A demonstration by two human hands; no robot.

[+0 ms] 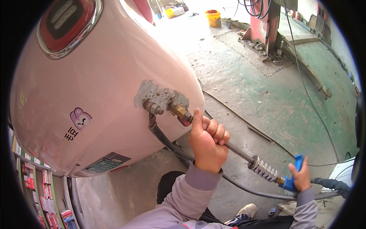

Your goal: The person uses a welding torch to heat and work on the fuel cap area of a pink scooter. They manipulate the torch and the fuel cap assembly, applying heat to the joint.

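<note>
Left hand (207,142): fist wrapped round the metal rod (238,150) of a pulling tool, thumb up along it, just behind the brass tip (180,111).
Right hand (301,175): clamped on the blue handle (293,179) at the rod's far end, low right of the head view.
Hands: well apart, one at each end of the tool.
Tool: ran diagonally from the pink panel (95,87) down to the right; coil spring (263,169) sat on the rod just ahead of the blue handle.
Tip: was against a bare, sanded patch (158,93) on the panel; a second stud (152,107) stood just beside it with a dark cable (164,139) hanging off.
Panel: pink car body, red tail lamp (66,23) upper left, cartoon sticker (80,118) lower left.
Hose: grey line (329,184) led off behind the right hand.
Floor: worn green concrete (267,95); yellow bucket (212,18) far off at top; red lift post (265,24) top right.
Person: grey sleeves, one shoe (244,213) visible below.
</note>
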